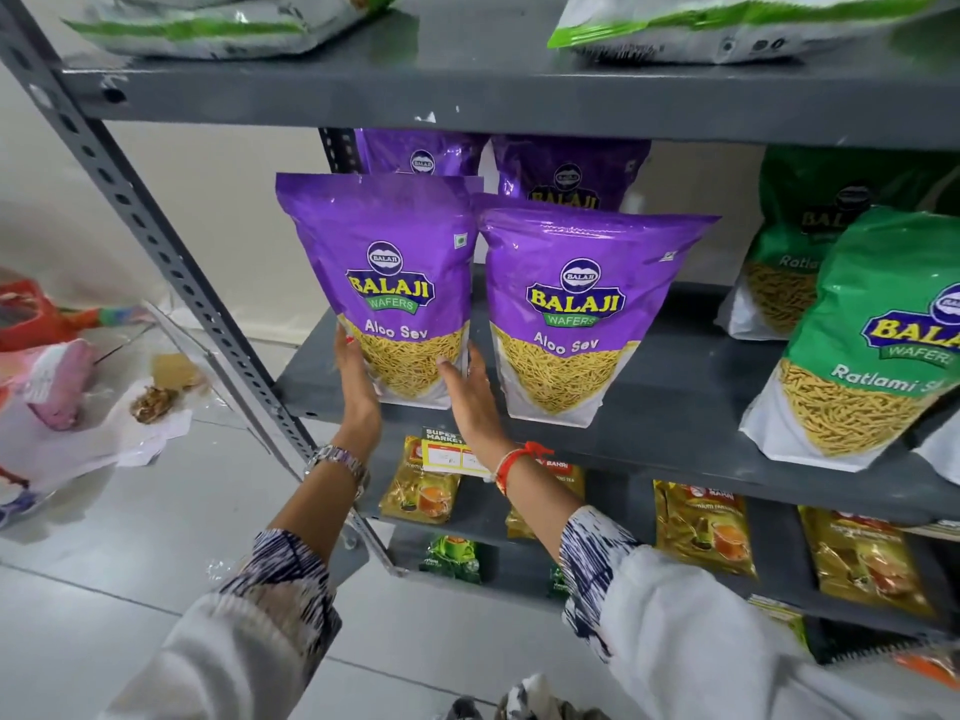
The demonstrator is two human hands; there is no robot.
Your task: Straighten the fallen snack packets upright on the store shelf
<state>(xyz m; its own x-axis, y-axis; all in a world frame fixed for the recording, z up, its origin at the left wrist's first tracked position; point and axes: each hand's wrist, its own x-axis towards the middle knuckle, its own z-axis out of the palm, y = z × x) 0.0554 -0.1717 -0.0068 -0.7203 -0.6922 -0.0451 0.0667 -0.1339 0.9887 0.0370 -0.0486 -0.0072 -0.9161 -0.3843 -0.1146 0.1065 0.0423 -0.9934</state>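
Note:
Two purple Aloo Sev packets stand upright side by side on the grey shelf (675, 407). The left purple packet (384, 283) is held at its bottom corners between both hands: my left hand (356, 379) presses its left edge, my right hand (470, 392) lies against its right edge, in the gap to the right purple packet (571, 314). Two more purple packets (566, 171) stand behind them. To the right, green Ratlami Sev packets (872, 345) stand leaning a little.
The slotted shelf upright (171, 252) runs diagonally at the left. A yellow price tag (449, 454) hangs on the shelf front. Gold tea packets (701, 527) fill the lower shelf. Green-and-white bags (727, 23) lie on the top shelf. Bags and litter (62, 387) sit on the floor.

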